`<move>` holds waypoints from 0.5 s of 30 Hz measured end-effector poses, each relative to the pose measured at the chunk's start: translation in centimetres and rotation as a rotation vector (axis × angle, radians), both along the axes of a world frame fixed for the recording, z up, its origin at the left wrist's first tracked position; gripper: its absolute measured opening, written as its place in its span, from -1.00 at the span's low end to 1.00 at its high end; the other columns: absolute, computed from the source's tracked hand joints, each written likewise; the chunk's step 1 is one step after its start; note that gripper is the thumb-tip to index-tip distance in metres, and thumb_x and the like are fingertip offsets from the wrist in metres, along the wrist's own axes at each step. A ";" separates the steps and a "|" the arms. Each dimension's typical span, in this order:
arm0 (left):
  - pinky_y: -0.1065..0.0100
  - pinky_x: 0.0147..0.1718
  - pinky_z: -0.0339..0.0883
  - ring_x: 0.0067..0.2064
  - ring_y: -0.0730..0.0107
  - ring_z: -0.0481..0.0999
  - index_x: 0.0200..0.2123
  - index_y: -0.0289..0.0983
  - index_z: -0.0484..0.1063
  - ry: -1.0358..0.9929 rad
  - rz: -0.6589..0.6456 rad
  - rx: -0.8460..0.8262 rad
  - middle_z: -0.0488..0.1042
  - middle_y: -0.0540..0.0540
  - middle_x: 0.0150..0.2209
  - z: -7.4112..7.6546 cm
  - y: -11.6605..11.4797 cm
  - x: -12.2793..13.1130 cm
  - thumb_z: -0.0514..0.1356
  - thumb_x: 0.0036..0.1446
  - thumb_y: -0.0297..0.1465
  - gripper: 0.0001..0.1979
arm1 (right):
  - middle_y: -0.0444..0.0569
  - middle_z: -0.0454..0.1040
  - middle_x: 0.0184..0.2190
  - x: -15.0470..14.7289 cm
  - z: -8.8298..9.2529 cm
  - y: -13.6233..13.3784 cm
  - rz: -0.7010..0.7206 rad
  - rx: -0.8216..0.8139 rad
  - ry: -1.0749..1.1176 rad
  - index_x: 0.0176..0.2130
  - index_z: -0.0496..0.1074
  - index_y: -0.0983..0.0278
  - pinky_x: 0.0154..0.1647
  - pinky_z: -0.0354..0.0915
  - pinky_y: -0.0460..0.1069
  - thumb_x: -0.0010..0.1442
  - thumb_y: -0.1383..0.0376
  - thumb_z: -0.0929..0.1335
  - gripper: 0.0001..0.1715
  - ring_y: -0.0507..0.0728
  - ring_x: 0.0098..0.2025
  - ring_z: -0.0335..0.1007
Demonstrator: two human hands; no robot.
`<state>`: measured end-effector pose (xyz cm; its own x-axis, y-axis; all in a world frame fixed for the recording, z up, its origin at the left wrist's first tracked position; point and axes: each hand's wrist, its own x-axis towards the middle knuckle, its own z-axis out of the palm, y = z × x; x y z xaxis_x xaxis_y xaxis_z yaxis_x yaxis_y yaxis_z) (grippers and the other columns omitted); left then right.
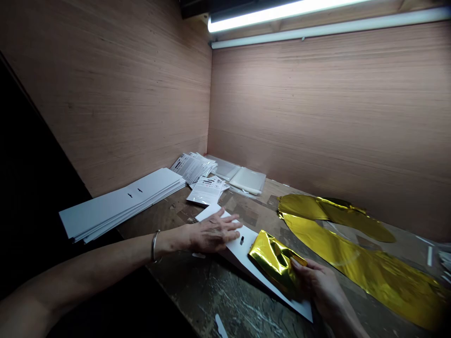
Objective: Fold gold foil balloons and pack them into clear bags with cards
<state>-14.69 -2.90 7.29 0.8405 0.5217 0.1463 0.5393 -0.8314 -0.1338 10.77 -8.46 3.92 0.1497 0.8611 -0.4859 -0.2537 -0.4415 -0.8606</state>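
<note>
My left hand (214, 232) lies flat with fingers spread on the upper part of a white card (246, 244), which has a small hanging slot in it. In my right hand (313, 277) is a folded gold foil balloon (271, 257), pinched by its right end between thumb and fingers. The folded foil rests over the lower half of the card. Farther right, flat gold foil balloons (327, 230) are spread out on the table; one curves round toward the right edge.
A stack of long white cards (120, 199) lies at the left edge of the table (197, 286). Behind are printed packets (192, 166), another packet pile (206, 190) and clear plastic bags (247, 180). Wooden walls (317, 117) close off the back and left; a tube light hangs above.
</note>
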 end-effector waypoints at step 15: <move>0.25 -0.06 0.09 0.07 0.18 0.05 0.11 -0.35 -0.30 -0.964 0.250 -0.525 0.06 -0.27 0.05 -4.7 -5.6 5.2 -0.29 0.09 -0.11 -0.39 | -0.17 0.30 -0.81 0.1 -0.9 0.8 0.133 0.061 -0.190 -0.70 0.34 0.36 -0.73 0.04 -0.16 -0.31 0.35 0.37 -0.89 -0.06 -0.74 0.14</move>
